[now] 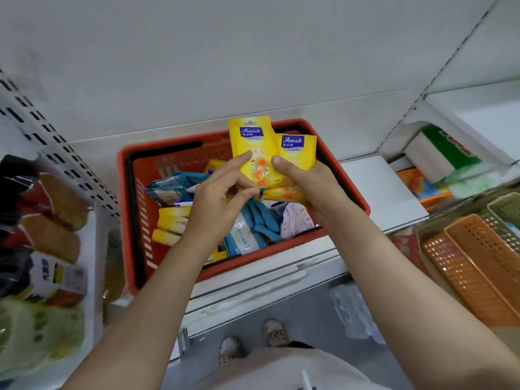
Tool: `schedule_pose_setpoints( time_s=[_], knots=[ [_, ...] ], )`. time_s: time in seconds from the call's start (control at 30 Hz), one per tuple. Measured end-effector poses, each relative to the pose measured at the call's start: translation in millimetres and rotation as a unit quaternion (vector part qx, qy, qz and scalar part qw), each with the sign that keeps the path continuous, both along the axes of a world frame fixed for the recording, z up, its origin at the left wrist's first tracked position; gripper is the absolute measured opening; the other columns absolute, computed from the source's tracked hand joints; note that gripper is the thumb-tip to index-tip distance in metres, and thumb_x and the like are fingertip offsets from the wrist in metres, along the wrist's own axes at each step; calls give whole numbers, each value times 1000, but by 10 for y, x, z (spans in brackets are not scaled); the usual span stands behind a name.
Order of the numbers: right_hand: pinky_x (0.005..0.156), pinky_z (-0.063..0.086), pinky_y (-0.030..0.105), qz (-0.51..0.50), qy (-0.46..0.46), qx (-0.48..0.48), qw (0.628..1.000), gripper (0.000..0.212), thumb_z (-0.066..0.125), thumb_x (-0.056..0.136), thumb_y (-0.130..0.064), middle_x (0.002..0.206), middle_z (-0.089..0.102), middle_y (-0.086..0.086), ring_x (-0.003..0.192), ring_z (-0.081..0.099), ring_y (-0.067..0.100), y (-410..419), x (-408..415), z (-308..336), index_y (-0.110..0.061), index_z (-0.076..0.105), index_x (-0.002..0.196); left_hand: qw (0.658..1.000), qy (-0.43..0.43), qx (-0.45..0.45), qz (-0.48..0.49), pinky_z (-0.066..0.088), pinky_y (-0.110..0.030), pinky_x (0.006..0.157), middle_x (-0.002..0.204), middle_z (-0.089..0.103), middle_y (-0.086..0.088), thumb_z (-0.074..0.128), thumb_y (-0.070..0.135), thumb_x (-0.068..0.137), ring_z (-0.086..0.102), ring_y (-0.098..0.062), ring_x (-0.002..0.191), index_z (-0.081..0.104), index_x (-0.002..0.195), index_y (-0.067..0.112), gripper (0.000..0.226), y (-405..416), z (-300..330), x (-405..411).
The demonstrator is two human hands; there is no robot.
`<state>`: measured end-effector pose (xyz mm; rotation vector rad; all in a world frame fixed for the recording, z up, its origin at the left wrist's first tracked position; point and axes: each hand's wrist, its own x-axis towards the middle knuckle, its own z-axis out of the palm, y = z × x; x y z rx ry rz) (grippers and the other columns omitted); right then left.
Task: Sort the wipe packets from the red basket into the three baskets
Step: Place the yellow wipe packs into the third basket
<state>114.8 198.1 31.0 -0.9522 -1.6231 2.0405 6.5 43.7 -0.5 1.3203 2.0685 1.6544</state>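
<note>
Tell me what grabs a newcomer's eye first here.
Two yellow wipe packets held up at centre, the left hand and right hand each gripping them. Right under them sits the red basket on the shelf, with blue and yellow packets jumbled inside. Orange perforated baskets wait at lower right.
</note>
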Motion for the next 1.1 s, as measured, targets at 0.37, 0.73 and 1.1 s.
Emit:
schedule_pose_setpoints(
  time_s=[0.37, 0.73, 1.1],
  knots=[
    [73, 60, 39, -6, -9, 49, 999, 41, 83, 75, -8, 102, 76, 7, 89, 74, 25, -19, 670, 176, -13, 64, 111, 998, 13, -50, 47, 53, -31, 85, 126, 61, 13, 74, 47, 82, 64, -11, 88, 48, 141, 38, 65, 244, 286, 415],
    [85, 59, 47, -20, -116, 104, 988, 64, 93, 60, -20, 106, 75, 5, 97, 72, 25, 660, 3065, 131, -17, 62, 115, 971, -45, -205, -116, 47, -27, 98, 132, 62, 6, 95, 44, 47, 60, -10, 116, 46, 143, 30, 109, 1328, 359, 2194],
    [86, 58, 45, -175, -108, -20, 978, 32, 68, 88, -10, 111, 73, 10, 99, 71, 29, 1555, 5603, -435, -11, 63, 120, 923, -245, -248, -161, 57, -24, 58, 73, 76, 4, 86, 16, 71, 71, -10, 64, 73, 88, 13, 22, 2162, -94, 4337]
  ],
)
